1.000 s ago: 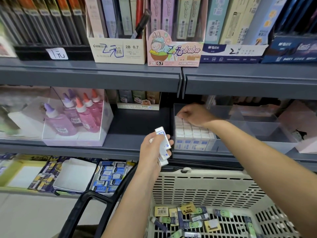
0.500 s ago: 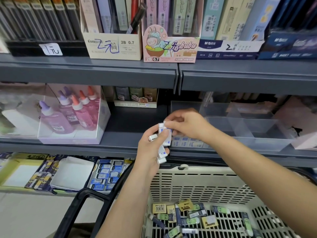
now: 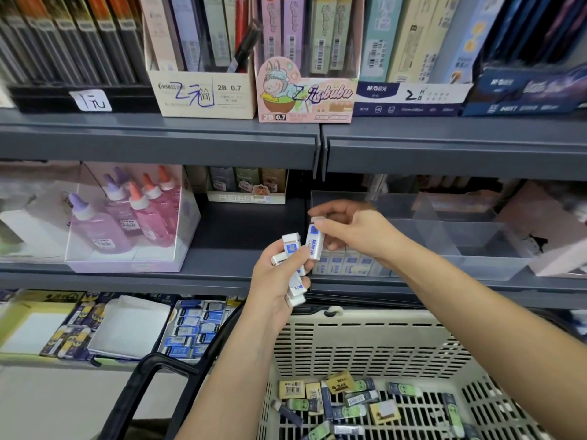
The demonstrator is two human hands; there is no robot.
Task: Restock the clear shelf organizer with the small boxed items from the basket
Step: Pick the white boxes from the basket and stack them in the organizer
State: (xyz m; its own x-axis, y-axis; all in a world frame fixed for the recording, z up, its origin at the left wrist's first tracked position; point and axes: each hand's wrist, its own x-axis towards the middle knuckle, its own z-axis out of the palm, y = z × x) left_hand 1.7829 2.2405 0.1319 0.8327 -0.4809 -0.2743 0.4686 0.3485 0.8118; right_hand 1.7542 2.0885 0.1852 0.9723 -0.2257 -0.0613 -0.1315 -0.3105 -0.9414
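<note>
Head cam: left hand (image 3: 279, 274) clutches a spare stack of boxes (image 3: 293, 268) so right hand (image 3: 352, 231) can pinch one box (image 3: 315, 242) off, organizer (image 3: 444, 246) just behind it, basket (image 3: 365, 344) below.

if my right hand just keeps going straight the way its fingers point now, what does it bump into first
Probably the boxes bunched in your left hand. Your right hand points leftward, pinching one white box, and the nearest left-hand box sits right beside it. Depth is unclear; it might pass just behind.
</note>
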